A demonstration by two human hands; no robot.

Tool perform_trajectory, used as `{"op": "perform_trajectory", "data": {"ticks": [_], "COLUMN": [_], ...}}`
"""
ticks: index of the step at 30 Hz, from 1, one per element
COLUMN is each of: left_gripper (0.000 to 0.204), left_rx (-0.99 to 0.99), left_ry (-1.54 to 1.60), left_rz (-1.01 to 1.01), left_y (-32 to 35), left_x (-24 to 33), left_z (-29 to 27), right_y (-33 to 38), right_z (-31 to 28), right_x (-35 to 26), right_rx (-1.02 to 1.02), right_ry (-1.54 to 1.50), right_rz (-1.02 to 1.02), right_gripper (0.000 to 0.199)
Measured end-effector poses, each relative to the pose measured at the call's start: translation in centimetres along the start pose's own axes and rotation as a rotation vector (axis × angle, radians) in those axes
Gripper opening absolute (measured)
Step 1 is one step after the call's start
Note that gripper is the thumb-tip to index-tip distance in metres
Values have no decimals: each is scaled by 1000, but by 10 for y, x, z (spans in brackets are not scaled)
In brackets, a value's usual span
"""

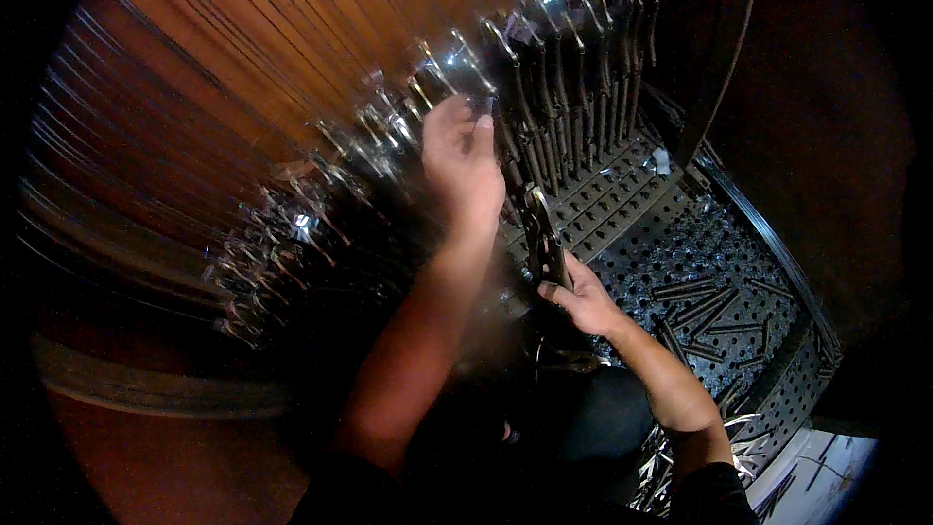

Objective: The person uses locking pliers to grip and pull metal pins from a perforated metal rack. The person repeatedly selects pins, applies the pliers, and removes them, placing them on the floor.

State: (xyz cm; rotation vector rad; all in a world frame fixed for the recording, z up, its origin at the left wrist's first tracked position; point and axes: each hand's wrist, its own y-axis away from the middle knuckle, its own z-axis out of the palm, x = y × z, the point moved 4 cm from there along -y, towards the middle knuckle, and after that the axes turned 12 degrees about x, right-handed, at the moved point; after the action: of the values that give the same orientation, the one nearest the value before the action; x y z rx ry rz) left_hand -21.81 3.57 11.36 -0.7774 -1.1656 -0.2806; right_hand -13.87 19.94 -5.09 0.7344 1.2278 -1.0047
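Note:
My left hand [463,163] is raised among a row of hanging dark rods [559,102] with shiny hooked tops. Its fingers are curled with the thumb close to them, near one bright hook; what lies between them is blurred and cannot be made out. Lower and to the right, my right hand [583,299] is closed round a small bundle of dark narrow metal pieces [543,238], whose pale, shiny ends point up and away from me. The bundle stands tilted just below the hanging row.
Many thin wires [292,29] run up from the hooks before an orange-brown surface. Below right lies a perforated metal plate [671,224] with several loose dark rods [705,316] on it. A metal rail [768,243] edges the plate. Pale strips [743,433] lie nearer me.

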Motion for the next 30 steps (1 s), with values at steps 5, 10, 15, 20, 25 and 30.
{"op": "perform_trajectory", "data": {"ticks": [5, 10, 15, 20, 25, 30], "left_gripper": [48, 56, 61, 56, 48, 32], "left_rx": [-44, -39, -22, 6, 16, 10], "left_ry": [-1, -97, -180, -255, -207, -149], "left_rz": [31, 40, 127, 152, 172, 201], "left_y": [0, 0, -3, -3, -5, -6], "left_x": [-2, -12, -22, -18, -15, -14], "left_z": [4, 2, 3, 3, 4, 6], "right_y": [1, 1, 2, 2, 2, 1], "right_z": [-7, -1, 0, 2, 1, -1], "right_x": [19, 5, -4, -19, -10, -4], "right_rx": [40, 37, 5, -69, -68, -65], "right_ry": [56, 32, 0, -43, -52, 11], "right_rz": [57, 19, 25, 27, 33, 31], "right_gripper": [68, 67, 69, 79, 79, 78]}}
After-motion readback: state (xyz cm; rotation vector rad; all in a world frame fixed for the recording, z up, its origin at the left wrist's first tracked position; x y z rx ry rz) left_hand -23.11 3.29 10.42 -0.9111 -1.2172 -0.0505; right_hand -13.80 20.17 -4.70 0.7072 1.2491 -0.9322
